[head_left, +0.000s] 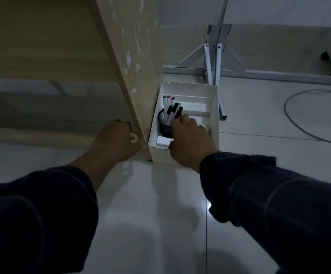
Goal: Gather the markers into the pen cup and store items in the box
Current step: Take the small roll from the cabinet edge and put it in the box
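A white cardboard box [214,115] stands on the floor against the end of a wooden table. Inside it, at the left, sits a black mesh pen cup [162,123] holding several markers [170,107] with green, red, blue and black caps. My right hand [188,139] reaches into the box, fingers curled over the cup's near rim and against the markers. A white block [163,141] lies in the box's near corner under that hand. My left hand [117,139] grips the table's edge [140,123], fingers wrapped around it.
The wooden table panel [133,56] rises at the left of the box. A grey metal stand [214,56] stands behind the box. A cable [299,127] loops on the tiled floor at the right.
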